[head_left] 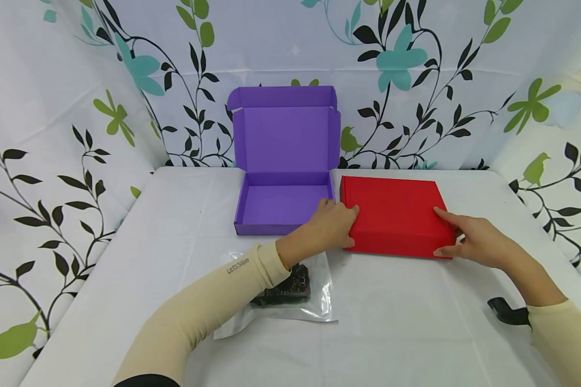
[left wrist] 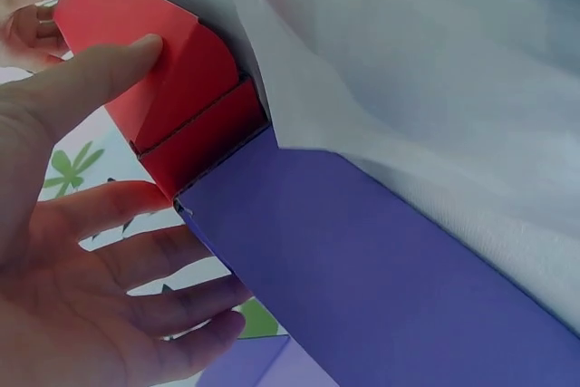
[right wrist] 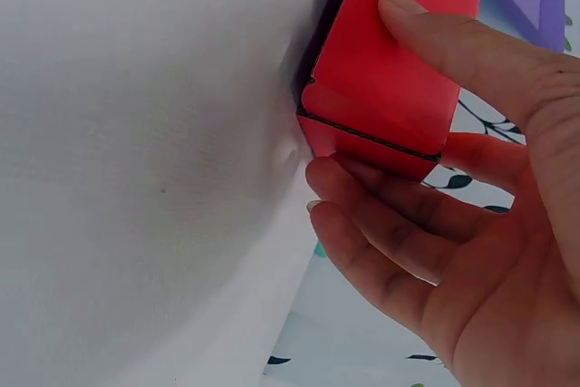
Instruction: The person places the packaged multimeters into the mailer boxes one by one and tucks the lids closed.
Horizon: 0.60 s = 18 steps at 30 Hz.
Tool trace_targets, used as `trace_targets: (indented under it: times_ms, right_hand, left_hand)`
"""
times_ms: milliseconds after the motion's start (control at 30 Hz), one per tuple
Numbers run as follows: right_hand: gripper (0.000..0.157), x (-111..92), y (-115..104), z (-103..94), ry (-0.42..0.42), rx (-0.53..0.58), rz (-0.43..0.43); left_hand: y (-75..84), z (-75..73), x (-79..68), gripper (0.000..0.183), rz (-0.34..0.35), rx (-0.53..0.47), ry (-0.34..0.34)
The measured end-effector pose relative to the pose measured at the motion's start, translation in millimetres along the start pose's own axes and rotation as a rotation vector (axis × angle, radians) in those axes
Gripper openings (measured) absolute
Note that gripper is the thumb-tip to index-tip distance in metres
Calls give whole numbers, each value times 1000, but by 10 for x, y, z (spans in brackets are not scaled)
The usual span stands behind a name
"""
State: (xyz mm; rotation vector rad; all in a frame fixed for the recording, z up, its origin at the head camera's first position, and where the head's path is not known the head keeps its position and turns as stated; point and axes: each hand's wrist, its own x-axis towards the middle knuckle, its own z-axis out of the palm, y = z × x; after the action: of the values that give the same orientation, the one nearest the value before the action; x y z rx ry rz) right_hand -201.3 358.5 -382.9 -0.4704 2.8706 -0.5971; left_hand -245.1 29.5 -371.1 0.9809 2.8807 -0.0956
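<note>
Head view, left hand [head_left: 333,223] and right hand [head_left: 481,242] holding red box [head_left: 392,215], open purple box [head_left: 287,145] beside it, near back edge of desk [head_left: 382,333]

Bare left hand [head_left: 333,223], bare right hand [head_left: 481,244], cream left sleeve [head_left: 189,312] with small dark lettering [head_left: 238,266], black band [head_left: 147,381], cream right sleeve [head_left: 564,338], curved black piece [head_left: 509,314] at its cuff.

red box [right wrist: 390,79]: cut by right wrist view's top edge | black device [head_left: 297,287]: partly hidden behind left sleeve [head_left: 198,301]
</note>
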Motion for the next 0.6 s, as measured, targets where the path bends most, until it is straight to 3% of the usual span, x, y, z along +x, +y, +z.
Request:
trace_targets:
  times_ms: [300, 600]
  right_hand:
    - [100, -114, -65, 31, 37, -43, 1]
    - [96, -191, -89, 110, 86, -84, -38]
  left_hand:
    - [76, -3, -93, 71, 3, 22, 38]
    - [91, 28, -136, 47, 38, -3, 98]
